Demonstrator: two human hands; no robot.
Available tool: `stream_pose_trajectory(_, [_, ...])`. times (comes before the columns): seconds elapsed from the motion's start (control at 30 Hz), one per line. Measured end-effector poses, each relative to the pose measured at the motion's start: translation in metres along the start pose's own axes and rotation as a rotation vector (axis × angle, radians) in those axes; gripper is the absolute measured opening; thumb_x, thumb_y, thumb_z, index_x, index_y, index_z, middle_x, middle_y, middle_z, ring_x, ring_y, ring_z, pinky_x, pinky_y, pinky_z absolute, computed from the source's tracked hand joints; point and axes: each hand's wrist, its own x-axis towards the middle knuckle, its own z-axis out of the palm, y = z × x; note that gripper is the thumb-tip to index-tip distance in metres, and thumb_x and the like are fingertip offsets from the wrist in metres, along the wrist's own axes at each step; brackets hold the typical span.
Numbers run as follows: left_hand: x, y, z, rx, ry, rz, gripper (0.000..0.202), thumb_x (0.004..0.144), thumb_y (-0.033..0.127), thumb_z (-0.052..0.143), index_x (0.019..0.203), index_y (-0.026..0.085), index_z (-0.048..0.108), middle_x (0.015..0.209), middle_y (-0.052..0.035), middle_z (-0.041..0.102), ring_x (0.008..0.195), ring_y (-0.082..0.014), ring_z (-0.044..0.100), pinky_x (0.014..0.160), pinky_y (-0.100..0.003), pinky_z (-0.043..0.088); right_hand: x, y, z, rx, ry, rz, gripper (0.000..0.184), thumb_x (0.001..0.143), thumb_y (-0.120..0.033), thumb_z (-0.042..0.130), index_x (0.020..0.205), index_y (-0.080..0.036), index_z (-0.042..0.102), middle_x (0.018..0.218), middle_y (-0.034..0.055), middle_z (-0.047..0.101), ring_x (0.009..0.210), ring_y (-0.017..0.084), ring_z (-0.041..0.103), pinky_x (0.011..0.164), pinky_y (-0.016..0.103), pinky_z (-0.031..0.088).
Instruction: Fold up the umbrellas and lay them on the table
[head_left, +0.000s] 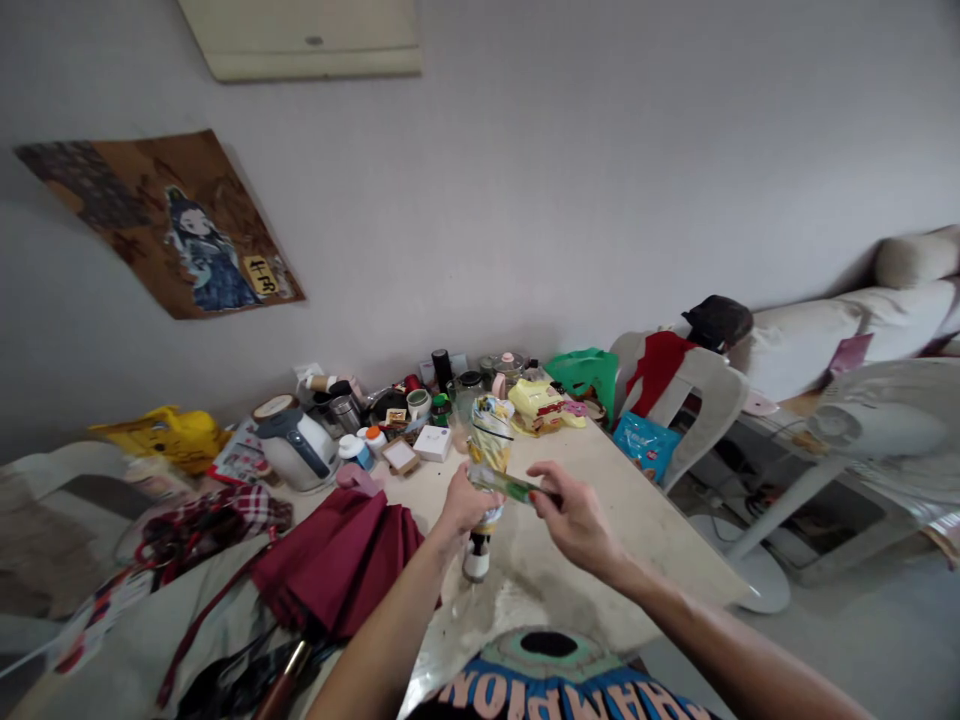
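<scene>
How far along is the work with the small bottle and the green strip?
Done: nothing that shows. In hand: the left hand grips the small bottle; the right hand pinches the green strip above it. Left: neither is set down on the cluttered table yet.

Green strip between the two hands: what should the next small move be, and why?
Probably draw the right hand a little to the right, keeping the left hand steady. Both hands pinch the green strip above the table, and what looks like a small bottle hangs under the left hand, so it should stay still.
</scene>
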Motion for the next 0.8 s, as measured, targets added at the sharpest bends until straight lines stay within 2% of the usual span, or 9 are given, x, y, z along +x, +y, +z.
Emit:
stream_pose_trajectory(0.1, [-0.011,0.001,0.003,-0.349,-0.229,-0.047,0.035,0.052,0.02,0.073,0.084,0.011,0.063,0.071,-0.0026,0.068,0.06,-0.0128,0.06,0.059,-0.025,0.048,0.003,0.021,-0.004,0.23,0.035,0.245,0.027,0.076,-0.034,0.055,0.098,-0.019,0.054,0.052,-0.0071,0.049,0.049,0.014,0.053,0.047,0.024,0.038])
stream_pose_trajectory(0.2, [-0.017,-0.003,0.011,-0.74,-0.417,-0.098,0.044,0.045,0.028,0.084,0.08,0.01,0.065,0.064,-0.0015,0.064,0.054,-0.0099,0.055,0.052,-0.022,0.043,0.003,0.023,-0.001,0.388,0.027,0.388,0.028,0.068,-0.039,0.06,0.086,-0.018,0.055,0.053,-0.0046,0.055,0.046,0.012,0.053,0.042,0.022,0.035])
stream_pose_trajectory(0.3, [-0.017,-0.011,0.016,-0.876,-0.504,-0.126,0.06,0.04,0.033,0.09,0.09,0.009,0.066,0.068,-0.0037,0.067,0.055,-0.0108,0.058,0.049,-0.02,0.042,-0.001,0.015,0.001,0.43,0.017,0.356,0.022,0.068,-0.038,0.061,0.073,-0.018,0.056,0.053,-0.0031,0.057,0.043,0.009,0.048,0.042,0.021,0.035])
stream_pose_trajectory(0.37, [-0.016,-0.016,0.017,-0.908,-0.552,-0.137,0.065,0.042,0.031,0.09,0.098,0.009,0.066,0.071,-0.0053,0.068,0.056,-0.0112,0.06,0.05,-0.019,0.043,-0.005,0.01,0.0,0.436,0.028,0.319,0.02,0.069,-0.037,0.061,0.069,-0.018,0.057,0.052,-0.0034,0.057,0.041,0.008,0.045,0.042,0.021,0.035])
stream_pose_trajectory(0.47, [-0.016,-0.021,0.018,-0.952,-0.627,-0.144,0.064,0.047,0.028,0.088,0.104,0.011,0.065,0.068,-0.0046,0.067,0.056,-0.0119,0.059,0.048,-0.019,0.043,-0.009,0.005,-0.001,0.447,0.036,0.262,0.016,0.072,-0.034,0.062,0.07,-0.017,0.059,0.055,-0.0027,0.058,0.044,0.008,0.046,0.043,0.021,0.035])
stream_pose_trajectory(0.57, [-0.019,-0.022,0.018,-1.02,-0.758,-0.158,0.063,0.049,0.03,0.085,0.107,0.015,0.065,0.065,-0.0008,0.062,0.054,-0.0111,0.056,0.046,-0.019,0.042,-0.01,0.003,0.001,0.463,0.025,0.213,0.015,0.073,-0.032,0.063,0.071,-0.018,0.058,0.057,-0.0026,0.059,0.047,0.008,0.047,0.045,0.021,0.036])
stream_pose_trajectory(0.67, [-0.024,-0.016,0.017,-1.052,-0.876,-0.154,0.055,0.05,0.035,0.084,0.098,0.016,0.065,0.062,0.0015,0.053,0.052,-0.0087,0.048,0.043,-0.017,0.038,-0.008,0.005,0.003,0.469,0.045,0.198,0.016,0.072,-0.033,0.064,0.069,-0.018,0.057,0.058,-0.0033,0.057,0.049,0.009,0.047,0.048,0.022,0.037])
stream_pose_trajectory(0.8, [-0.031,-0.003,0.018,-1.053,-0.911,-0.12,0.042,0.048,0.038,0.084,0.074,0.015,0.06,0.06,0.0022,0.044,0.051,-0.0067,0.039,0.041,-0.016,0.032,-0.002,0.009,0.004,0.442,0.077,0.202,0.019,0.07,-0.033,0.066,0.065,-0.017,0.057,0.063,-0.0015,0.057,0.056,0.01,0.048,0.054,0.024,0.039])
